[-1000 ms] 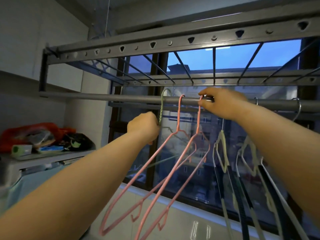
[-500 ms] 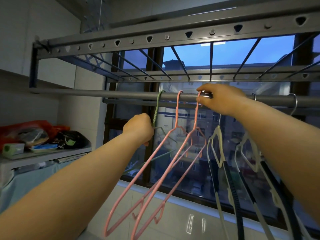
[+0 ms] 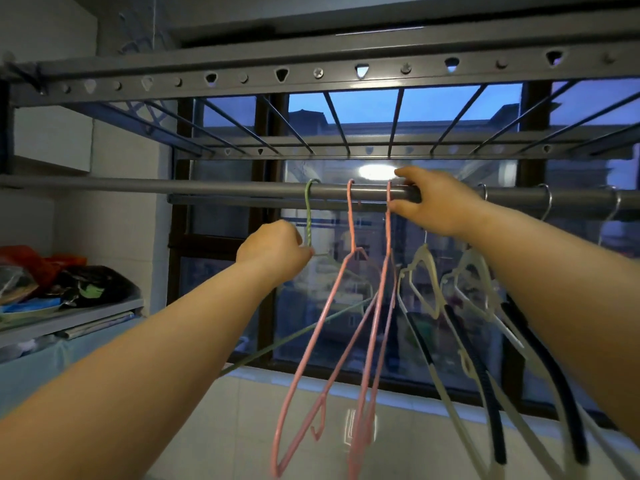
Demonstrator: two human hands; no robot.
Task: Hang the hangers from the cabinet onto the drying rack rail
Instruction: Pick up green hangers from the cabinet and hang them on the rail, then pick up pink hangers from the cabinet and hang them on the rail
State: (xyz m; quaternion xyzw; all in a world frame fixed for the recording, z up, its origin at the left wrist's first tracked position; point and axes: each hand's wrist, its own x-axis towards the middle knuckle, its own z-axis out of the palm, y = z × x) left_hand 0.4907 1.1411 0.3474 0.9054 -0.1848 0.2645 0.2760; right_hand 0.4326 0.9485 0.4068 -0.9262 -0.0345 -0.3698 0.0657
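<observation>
A grey drying rack rail (image 3: pixel 207 190) runs across the view at hand height. A thin green wire hanger (image 3: pixel 307 216) hooks over it, and my left hand (image 3: pixel 273 249) grips that hanger's twisted neck just below the hook. Two pink wire hangers (image 3: pixel 349 271) hang to its right. My right hand (image 3: pixel 433 202) pinches the hook of the right pink hanger (image 3: pixel 388 244) at the rail, thumb below and fingers above. Further right, cream and black plastic hangers (image 3: pixel 426 282) dangle from metal hooks, partly hidden by my right forearm.
A perforated grey frame bar (image 3: pixel 311 76) and cross rods sit above the rail. A dark window (image 3: pixel 346 323) lies behind, with a tiled ledge below. At the left, a shelf (image 3: pixel 69 315) holds red and black bags and clutter.
My right hand opened its grip around the rail into a pinch at the pink hook. The two pink hangers swung closer together. My left hand stayed on the green hanger's neck.
</observation>
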